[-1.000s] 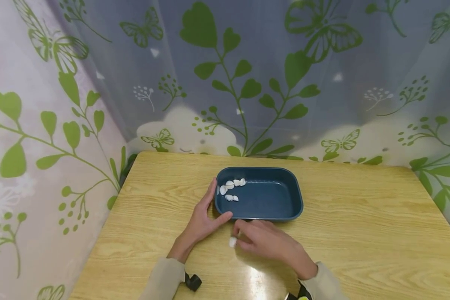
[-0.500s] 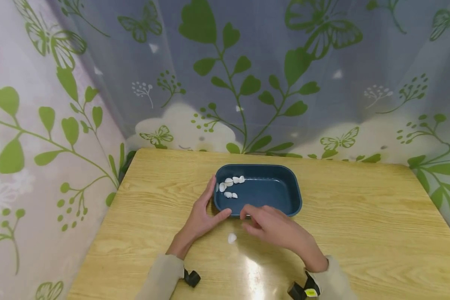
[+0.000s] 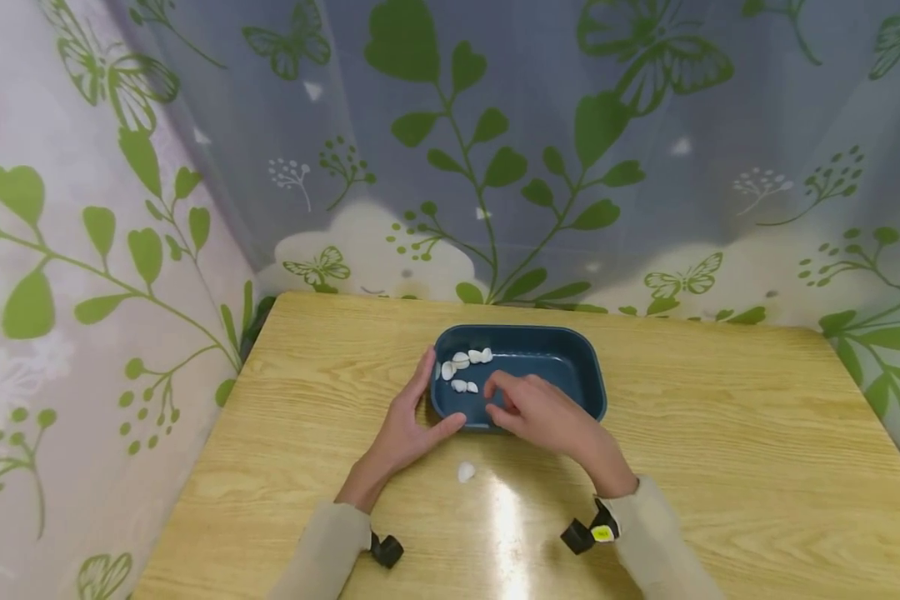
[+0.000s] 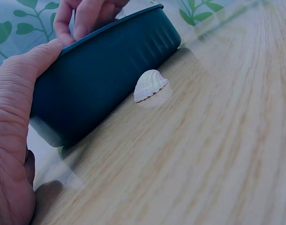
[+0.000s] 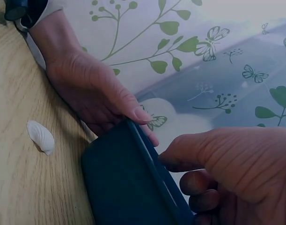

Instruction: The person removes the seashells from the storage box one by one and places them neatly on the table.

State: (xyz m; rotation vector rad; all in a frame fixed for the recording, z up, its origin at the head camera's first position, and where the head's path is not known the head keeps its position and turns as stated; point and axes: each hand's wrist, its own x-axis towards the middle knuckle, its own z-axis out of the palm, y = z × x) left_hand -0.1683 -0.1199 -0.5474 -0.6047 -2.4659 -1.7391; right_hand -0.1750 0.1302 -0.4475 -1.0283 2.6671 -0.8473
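My left hand [image 3: 407,425] holds the left end of a dark blue rectangular plastic box [image 3: 596,392], thumb at the near rim and fingers along the left side. Inside, at the left, white seashells [image 3: 461,360] form a bent row, with a short pair of shells [image 3: 461,387] below it. Over the box's middle, just right of that pair, hovers my right hand [image 3: 543,414] with bent fingers pointing down. Its fingertips are partly hidden, so a shell between them cannot be made out. One ribbed white shell [image 4: 150,86] lies on the table in front of the box.
The light wood table [image 3: 720,433] extends on both sides of the box. A curtain [image 3: 525,167] printed with leaves and butterflies hangs behind the table and along its left. Black camera mounts [image 3: 386,550] sit at both wrists.
My right hand has moved from beside the loose shell, up over the near rim, to above the box's interior. The left hand stays at the box, and the loose shell remains on the table.
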